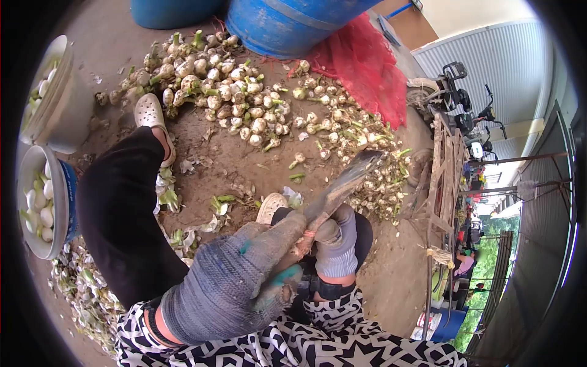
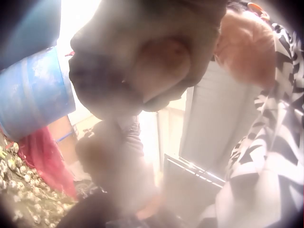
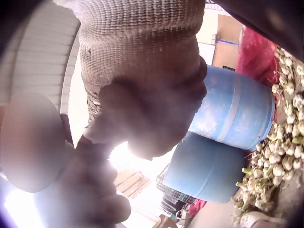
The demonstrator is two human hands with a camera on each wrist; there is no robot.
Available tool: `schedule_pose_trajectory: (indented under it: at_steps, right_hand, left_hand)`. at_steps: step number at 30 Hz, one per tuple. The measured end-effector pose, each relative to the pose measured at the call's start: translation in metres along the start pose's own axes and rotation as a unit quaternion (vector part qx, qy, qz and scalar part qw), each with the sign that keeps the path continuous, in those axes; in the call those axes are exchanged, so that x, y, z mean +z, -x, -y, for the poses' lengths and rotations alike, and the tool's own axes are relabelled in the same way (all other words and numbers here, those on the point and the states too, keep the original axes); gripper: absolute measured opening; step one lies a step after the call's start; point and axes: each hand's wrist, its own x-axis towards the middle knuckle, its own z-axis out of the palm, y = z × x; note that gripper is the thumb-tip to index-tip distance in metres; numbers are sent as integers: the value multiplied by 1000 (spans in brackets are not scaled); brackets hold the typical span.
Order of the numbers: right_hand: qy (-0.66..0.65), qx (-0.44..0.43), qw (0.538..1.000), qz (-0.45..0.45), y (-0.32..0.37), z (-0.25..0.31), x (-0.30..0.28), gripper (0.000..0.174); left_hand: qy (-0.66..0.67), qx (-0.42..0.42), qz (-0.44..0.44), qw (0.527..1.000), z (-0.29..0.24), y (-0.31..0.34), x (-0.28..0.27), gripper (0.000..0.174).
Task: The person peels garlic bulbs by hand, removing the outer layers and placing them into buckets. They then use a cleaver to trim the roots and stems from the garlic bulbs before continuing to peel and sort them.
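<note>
Pinching the wooden handle of a cutting tool (image 1: 330, 199) near the middle of the frame, between thumb and fingers of the gloved left hand (image 1: 226, 284). Curling the fingers of the right hand (image 1: 337, 244) around its neck, just to the right. Pointing the blade up and right. Probably getting the tool ready for cutting, so next likely needing a firm grip and fingertips away from the edge. Having clean white bulbs (image 1: 46, 217) in a bucket (image 1: 61, 211) at the left edge. Facing dirty bulbs (image 1: 229, 92), probably garlic, in the upper middle, before a blue barrel (image 1: 293, 27) at the top.
</note>
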Motion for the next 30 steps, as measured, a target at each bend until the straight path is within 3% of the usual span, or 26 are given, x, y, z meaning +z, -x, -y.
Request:
schedule_pose_trajectory:
  at_steps: [1, 3, 4, 5, 7, 11, 13, 19, 23, 25, 26, 27, 29, 30]
  right_hand:
    - [-1, -1, 1000, 1, 1, -4, 0, 32]
    - [-40, 42, 998, -36, 0, -8, -1, 51]
    - [25, 105, 993, -48, 0, -2, -2, 73]
    - [25, 105, 993, -49, 0, -4, 1, 73]
    - [-102, 50, 990, -87, 2, -12, 10, 80]
    - [-32, 63, 990, -124, 3, -5, 14, 82]
    - [70, 91, 987, -116, 5, -13, 2, 75]
    - [59, 100, 986, -120, 19, -58, -34, 53]
    - [-6, 189, 981, -42, 2, -23, -13, 53]
    - [74, 139, 978, -138, 0, -24, -3, 54]
    - [120, 108, 982, -102, -2, -30, -8, 56]
    - [118, 109, 982, -103, 1, -34, -7, 56]
    - [56, 95, 970, -214, 8, -39, 0, 57]
    - [29, 151, 988, -17, 0, -23, -15, 56]
  left_hand:
    - [3, -13, 1, 1000, -1, 0, 0, 52]
    - [-27, -23, 4, 999, -4, -1, -1, 55]
    - [-55, -34, 9, 998, -5, -1, -2, 57]
    - [-55, -33, 10, 998, -6, -2, -3, 57]
    - [-153, 41, 19, 987, -5, -1, -4, 65]
    - [-206, 80, 32, 975, -3, 2, -3, 65]
    - [-228, 102, 19, 968, 2, 2, -1, 65]
    - [-112, -12, 18, 993, 1, 2, 2, 65]
    - [-201, 14, 31, 979, 2, 1, 8, 65]
    - [-286, 98, 3, 953, 12, 3, 14, 66]
    - [-290, 104, 21, 951, 13, 1, 11, 62]
    - [-291, 104, 23, 951, 11, -1, 7, 62]
    - [-167, 26, 55, 984, 5, -3, 0, 60]
    - [-129, 22, 36, 991, 6, -2, 2, 59]
